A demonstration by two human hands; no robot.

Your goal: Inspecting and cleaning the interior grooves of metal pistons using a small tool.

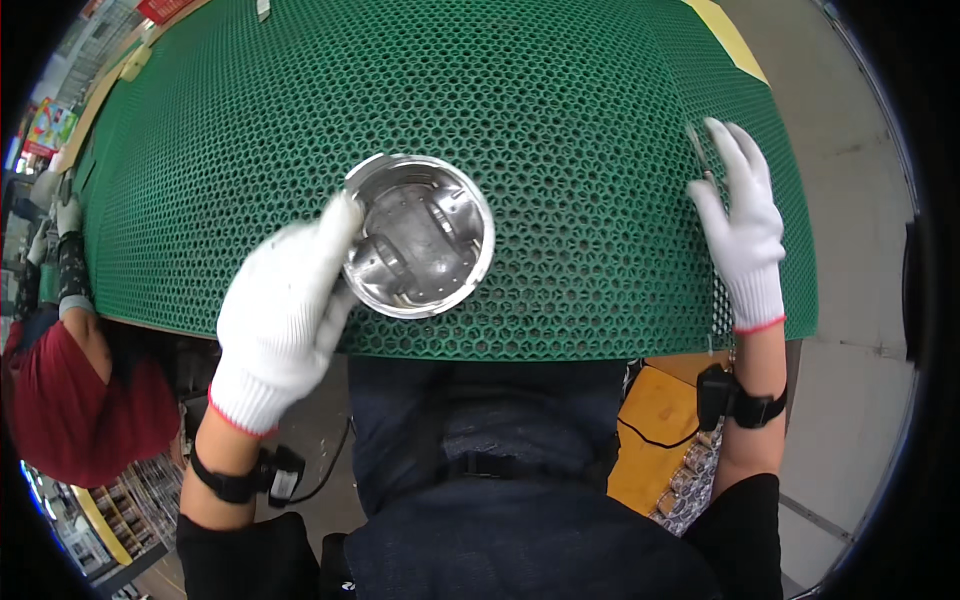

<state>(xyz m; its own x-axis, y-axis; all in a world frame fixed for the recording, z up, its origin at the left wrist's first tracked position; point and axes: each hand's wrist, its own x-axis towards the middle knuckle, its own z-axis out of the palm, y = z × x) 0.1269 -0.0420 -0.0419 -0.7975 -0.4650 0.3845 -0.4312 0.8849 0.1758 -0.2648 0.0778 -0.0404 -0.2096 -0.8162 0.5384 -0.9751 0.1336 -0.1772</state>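
Note:
My left hand, in a white knit glove, grips a shiny metal piston by its rim. The piston's hollow underside faces up, showing the pin bosses inside. It is above the green honeycomb mat, near the front edge. At the mat's right side, my gloved right hand has its fingers spread. A slim tool with a thin metal tip is beside its thumb and index finger; its lower end is partly hidden, and its exact kind is unclear.
At the far left, another person in a red garment works at the same table with gloved hands. A yellow sheet is at the far right corner. Below the table edge on the right stands an orange-yellow box.

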